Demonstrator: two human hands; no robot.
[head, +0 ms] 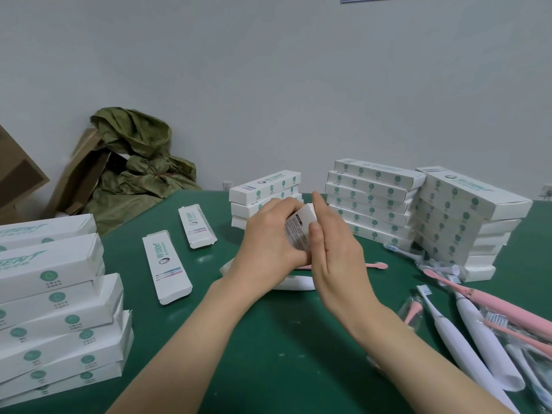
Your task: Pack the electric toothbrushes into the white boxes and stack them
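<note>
Your left hand [268, 239] grips a slim white cardboard box [298, 230]. Your right hand [337, 252], fingers straight, presses flat against its printed face, over the green table [268, 339].

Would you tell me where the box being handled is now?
Centre of the head view: the box is gripped by the left hand, right hand alongside, before the short middle stack.
</note>
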